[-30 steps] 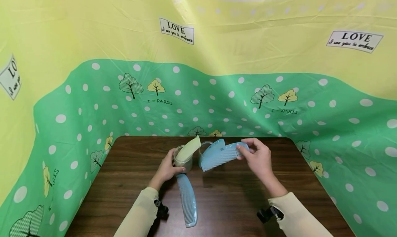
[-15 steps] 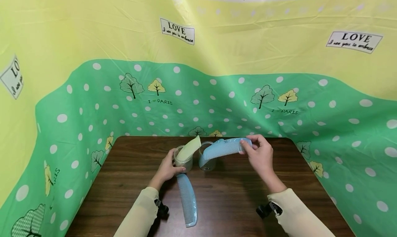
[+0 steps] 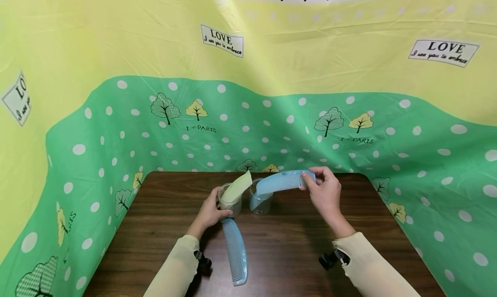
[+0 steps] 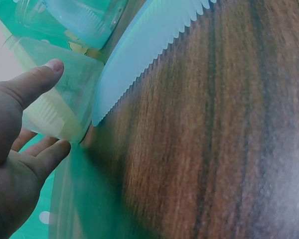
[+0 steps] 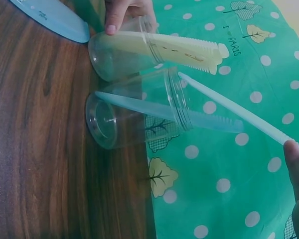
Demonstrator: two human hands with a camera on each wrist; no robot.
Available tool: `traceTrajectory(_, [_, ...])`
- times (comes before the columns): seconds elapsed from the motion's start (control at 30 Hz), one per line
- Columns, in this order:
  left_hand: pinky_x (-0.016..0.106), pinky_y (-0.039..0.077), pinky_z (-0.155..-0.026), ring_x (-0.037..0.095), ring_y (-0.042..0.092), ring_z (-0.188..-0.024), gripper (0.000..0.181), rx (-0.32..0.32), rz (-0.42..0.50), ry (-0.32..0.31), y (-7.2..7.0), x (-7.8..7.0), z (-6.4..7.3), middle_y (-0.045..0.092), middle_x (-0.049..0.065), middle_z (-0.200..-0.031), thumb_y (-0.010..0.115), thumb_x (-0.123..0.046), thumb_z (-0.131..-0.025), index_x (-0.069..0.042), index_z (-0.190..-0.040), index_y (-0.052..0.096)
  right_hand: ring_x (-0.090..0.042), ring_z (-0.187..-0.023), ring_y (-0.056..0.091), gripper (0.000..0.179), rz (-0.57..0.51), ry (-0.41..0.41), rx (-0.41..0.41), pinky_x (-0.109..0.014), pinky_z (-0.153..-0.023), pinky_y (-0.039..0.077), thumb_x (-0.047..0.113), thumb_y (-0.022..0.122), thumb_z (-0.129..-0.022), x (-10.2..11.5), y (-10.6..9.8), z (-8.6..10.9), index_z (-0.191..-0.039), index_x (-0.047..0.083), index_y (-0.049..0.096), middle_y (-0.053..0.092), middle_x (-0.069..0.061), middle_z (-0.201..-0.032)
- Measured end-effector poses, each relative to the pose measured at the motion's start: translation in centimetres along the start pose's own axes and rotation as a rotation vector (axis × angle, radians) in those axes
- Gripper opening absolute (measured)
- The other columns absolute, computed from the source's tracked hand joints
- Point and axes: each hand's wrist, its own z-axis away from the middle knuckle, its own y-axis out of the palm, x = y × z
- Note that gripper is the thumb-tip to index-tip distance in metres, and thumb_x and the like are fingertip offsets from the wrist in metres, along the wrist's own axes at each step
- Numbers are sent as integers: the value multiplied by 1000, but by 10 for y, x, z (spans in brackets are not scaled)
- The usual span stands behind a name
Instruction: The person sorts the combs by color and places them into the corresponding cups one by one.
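My left hand grips a clear plastic jar, thumb on the near side. Pale yellow combs lean inside it, their ends sticking out of the mouth. Beside it on the right stands a second clear jar, with one blue comb slanting in it. My right hand pinches another blue comb by one end, teeth down. The far tip of that comb is right at the second jar's rim in the right wrist view.
A further blue comb lies on the dark wooden table, in front of the left jar and between the forearms. A green and yellow printed cloth hangs behind the table and along its sides.
My right hand has raised the blue comb and moved slightly away, so the comb is more level and its tip has come from before the second jar to its mouth. The left hand stays put.
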Motion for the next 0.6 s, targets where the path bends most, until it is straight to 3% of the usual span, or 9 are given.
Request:
traceTrajectory(0.23, [53, 48, -111, 41, 44, -144, 93, -5, 16, 1, 1, 3, -1, 41, 23, -157, 89, -3, -78, -6, -154, 35, -5, -59, 69, 23, 7, -8, 3, -24, -53, 60, 11, 78, -92, -12, 6, -4, -107, -3, 67, 70, -24, -99])
traceTrajectory(0.5, [55, 47, -111, 42, 43, -144, 93, -3, 19, 5, 0, 2, -1, 41, 24, -157, 89, -4, -78, -6, -155, 36, -14, -59, 71, 21, 22, 15, 21, -22, -52, 59, 8, 77, -93, -14, 17, 1, -106, -4, 67, 66, -22, -98])
traceTrajectory(0.6, [54, 47, -111, 40, 43, -144, 92, 3, 7, 5, 0, 2, 0, 41, 23, -157, 89, -4, -79, -6, -154, 35, -23, -62, 72, 21, 31, 26, 32, -19, -52, 58, 4, 75, -93, -8, 23, 3, -108, -8, 66, 65, -25, -99])
